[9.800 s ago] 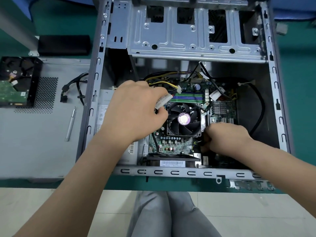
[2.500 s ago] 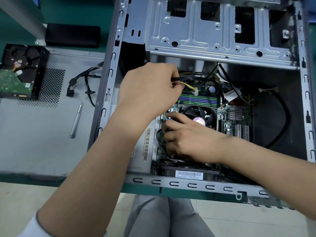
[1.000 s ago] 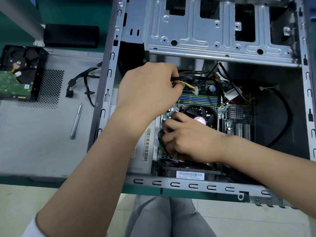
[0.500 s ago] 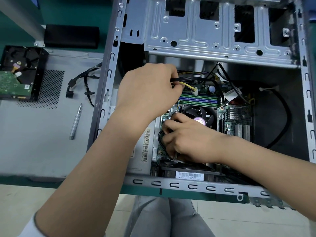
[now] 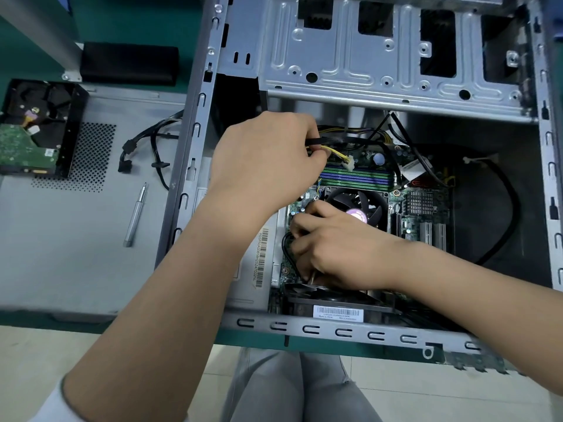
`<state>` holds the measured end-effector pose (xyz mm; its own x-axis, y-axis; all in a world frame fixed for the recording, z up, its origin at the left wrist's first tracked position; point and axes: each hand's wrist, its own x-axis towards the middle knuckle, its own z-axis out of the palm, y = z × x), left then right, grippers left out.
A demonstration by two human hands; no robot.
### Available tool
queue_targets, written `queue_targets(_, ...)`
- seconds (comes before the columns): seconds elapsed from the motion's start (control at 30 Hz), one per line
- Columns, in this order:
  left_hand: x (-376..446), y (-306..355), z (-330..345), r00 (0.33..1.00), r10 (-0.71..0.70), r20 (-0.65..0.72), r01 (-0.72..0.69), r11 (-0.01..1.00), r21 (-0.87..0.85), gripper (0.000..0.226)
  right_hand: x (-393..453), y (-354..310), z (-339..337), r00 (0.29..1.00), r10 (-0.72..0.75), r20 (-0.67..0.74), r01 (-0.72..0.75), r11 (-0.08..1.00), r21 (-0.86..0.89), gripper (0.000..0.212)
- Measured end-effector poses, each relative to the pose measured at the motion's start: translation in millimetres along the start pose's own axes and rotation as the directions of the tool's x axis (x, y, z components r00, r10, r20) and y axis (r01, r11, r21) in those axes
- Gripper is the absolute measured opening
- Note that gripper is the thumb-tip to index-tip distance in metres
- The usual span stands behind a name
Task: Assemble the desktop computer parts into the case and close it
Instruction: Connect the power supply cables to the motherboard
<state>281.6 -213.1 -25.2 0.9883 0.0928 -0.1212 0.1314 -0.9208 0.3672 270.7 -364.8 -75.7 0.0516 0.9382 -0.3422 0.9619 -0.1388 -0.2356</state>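
The open computer case point(image 5: 195, 166) lies on its side in front of me, its motherboard point(image 5: 426, 214) and CPU fan point(image 5: 362, 205) showing. My left hand point(image 5: 265, 159) grips a bundle of black and yellow power cables point(image 5: 338, 144) and holds it up, away from the board. My right hand point(image 5: 338, 248) is curled low beside the fan, its fingers round a black cable point(image 5: 288, 248) at the board's left edge. What its fingertips hold is hidden. The green and purple memory slots point(image 5: 359, 178) lie between my hands.
The grey side panel point(image 5: 61, 239) lies left of the case, with a hard drive in a black caddy point(image 5: 36, 129), loose black cables point(image 5: 146, 153) and a silver screwdriver point(image 5: 135, 214) on it. The drive cage point(image 5: 380, 56) spans the case's far end. A black cable point(image 5: 505, 214) loops at the right.
Almost nothing has moved in the last second. Since 9.8 s ago my right hand moved from the fan's right to its left, and my left hand lifted the cables.
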Motion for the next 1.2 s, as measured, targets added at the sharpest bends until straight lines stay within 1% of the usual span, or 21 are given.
queue_targets(0.4,-0.2,-0.3,0.6,1.000,0.005,-0.010,-0.005,1.000,0.005,0.016,2.4,-6.5,2.8,0.999,0.022,-0.031,-0.024,0.996,-0.089,0.016)
queue_targets(0.73,0.8,0.9,-0.4,1.000,-0.026,0.007,0.026,1.000,0.006,0.014,1.8,-2.0,0.6,1.000,0.004,-0.001,-0.004,1.000,-0.024,0.016)
queue_targets(0.97,0.2,1.6,-1.0,0.999,-0.031,0.013,0.031,1.000,0.006,0.014,4.5,-5.9,0.2,0.999,0.032,0.008,-0.031,0.998,-0.054,0.016)
queue_targets(1.2,0.7,2.3,-2.2,0.999,-0.041,0.024,0.041,0.999,0.007,0.014,3.2,-5.8,-1.6,1.000,0.003,0.003,-0.003,0.998,-0.067,0.015)
